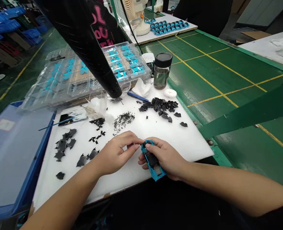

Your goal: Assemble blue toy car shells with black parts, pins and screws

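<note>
My right hand [166,157] grips a small blue toy car body [152,160], held upside down just above the white work board [189,143] near its front edge. My left hand [116,151] is beside it, fingers pinched together at the car's front end; what they pinch is too small to make out. A heap of tiny black screws or pins [123,119] lies just beyond my hands. Black plastic parts lie in a pile [160,107] at the back right and scattered [67,145] at the left.
Clear trays of blue parts [122,64] stand at the back with a black-lidded glass jar [162,70]. A blue crate [9,156] sits left. A black tube [91,48] hangs over the board. A fan [138,16] and finished blue cars [167,27] lie farther back.
</note>
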